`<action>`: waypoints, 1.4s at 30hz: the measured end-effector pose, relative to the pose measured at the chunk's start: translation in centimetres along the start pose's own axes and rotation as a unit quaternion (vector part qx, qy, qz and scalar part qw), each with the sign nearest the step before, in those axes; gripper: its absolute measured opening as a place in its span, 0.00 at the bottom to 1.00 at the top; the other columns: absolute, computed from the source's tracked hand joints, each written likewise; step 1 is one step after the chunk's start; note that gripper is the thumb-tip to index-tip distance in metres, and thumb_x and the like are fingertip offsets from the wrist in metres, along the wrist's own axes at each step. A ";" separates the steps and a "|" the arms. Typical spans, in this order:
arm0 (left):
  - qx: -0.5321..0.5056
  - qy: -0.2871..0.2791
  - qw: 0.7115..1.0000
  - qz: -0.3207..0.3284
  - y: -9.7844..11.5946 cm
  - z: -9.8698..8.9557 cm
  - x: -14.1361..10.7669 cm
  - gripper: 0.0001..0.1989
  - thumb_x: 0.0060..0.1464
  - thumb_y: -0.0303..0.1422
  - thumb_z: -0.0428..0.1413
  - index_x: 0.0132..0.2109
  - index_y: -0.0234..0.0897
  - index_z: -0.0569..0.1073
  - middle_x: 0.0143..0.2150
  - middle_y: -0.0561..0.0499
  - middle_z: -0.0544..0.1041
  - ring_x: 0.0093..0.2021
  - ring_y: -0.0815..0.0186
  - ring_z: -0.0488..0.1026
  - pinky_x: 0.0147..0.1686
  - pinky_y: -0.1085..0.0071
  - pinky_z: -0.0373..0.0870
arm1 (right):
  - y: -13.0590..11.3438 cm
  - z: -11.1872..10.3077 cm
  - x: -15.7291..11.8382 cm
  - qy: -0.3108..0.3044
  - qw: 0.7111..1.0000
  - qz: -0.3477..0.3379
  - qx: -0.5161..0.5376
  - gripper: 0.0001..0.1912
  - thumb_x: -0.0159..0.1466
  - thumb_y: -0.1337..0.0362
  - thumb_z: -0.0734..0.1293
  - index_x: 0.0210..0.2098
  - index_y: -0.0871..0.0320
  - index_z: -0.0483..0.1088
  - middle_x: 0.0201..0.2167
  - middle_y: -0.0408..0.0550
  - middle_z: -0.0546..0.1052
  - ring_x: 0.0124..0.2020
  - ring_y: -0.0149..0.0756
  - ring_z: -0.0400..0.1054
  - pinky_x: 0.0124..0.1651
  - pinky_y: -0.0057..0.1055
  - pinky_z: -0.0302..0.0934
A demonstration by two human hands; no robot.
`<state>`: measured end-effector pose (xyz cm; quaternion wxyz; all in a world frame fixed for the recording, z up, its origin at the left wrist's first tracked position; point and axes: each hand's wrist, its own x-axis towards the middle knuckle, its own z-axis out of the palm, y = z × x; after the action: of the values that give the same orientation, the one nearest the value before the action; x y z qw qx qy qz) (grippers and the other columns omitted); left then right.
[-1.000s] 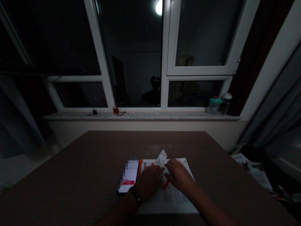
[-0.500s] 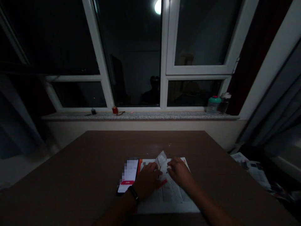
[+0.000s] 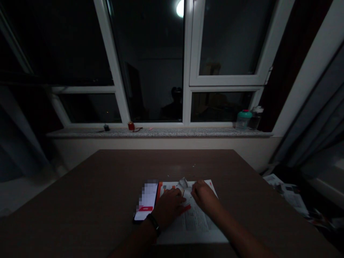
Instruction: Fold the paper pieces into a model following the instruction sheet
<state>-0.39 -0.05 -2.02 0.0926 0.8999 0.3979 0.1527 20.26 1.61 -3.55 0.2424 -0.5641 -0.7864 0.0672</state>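
A printed sheet or booklet with orange edging lies on the brown table. My left hand, with a black band at the wrist, rests on its left part, fingers bent over a small piece of paper. My right hand is over the upper right of the sheet, its fingers pinched together at the edge of a crumpled whitish paper between the hands. What the fingertips hold is too small and dark to make out. A red strip shows beside my left hand.
A phone with a lit screen lies left of the sheet. Beyond the table, the windowsill bears a red jar and a teal-lidded bottle. Papers are piled beyond the right edge.
The crumpled paper between my hands has sunk lower and folded over. My right hand's fingers have drawn closer together; my left hand has barely shifted.
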 end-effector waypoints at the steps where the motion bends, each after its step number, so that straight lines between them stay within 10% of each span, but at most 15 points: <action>1: 0.005 0.002 1.000 -0.004 0.1 0.0 0.0 0.09 0.64 0.37 0.54 0.45 0.40 0.75 0.45 0.49 0.71 0.46 0.57 0.69 0.49 0.57 0.64 | -0.1 -0.1 0.0 -0.005 1.000 -0.004 -0.008 0.07 0.62 0.71 0.61 0.32 0.61 0.71 0.35 0.52 0.73 0.40 0.40 0.65 0.44 0.31 0.56; 37: 0.020 -0.033 0.999 0.026 1.0 -1.2 0.1 0.03 0.60 0.31 0.56 0.38 0.38 0.74 0.44 0.50 0.73 0.45 0.60 0.69 0.45 0.62 0.64 | 0.3 0.4 0.8 0.093 0.967 0.061 0.228 0.18 0.65 0.54 0.62 0.23 0.57 0.64 0.18 0.40 0.67 0.22 0.32 0.62 0.27 0.26 0.51; 42: -0.003 -0.018 0.999 0.037 0.4 -0.4 0.0 0.03 0.58 0.30 0.58 0.41 0.38 0.73 0.58 0.48 0.68 0.57 0.56 0.65 0.54 0.58 0.63 | 0.8 0.2 0.8 0.090 0.970 0.080 0.210 0.09 0.63 0.58 0.62 0.30 0.56 0.66 0.20 0.41 0.70 0.23 0.34 0.65 0.27 0.27 0.53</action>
<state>-0.29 -0.29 -1.58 0.0964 0.9165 0.3619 0.1409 20.63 2.71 -3.81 0.4187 -0.5653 -0.6824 0.1989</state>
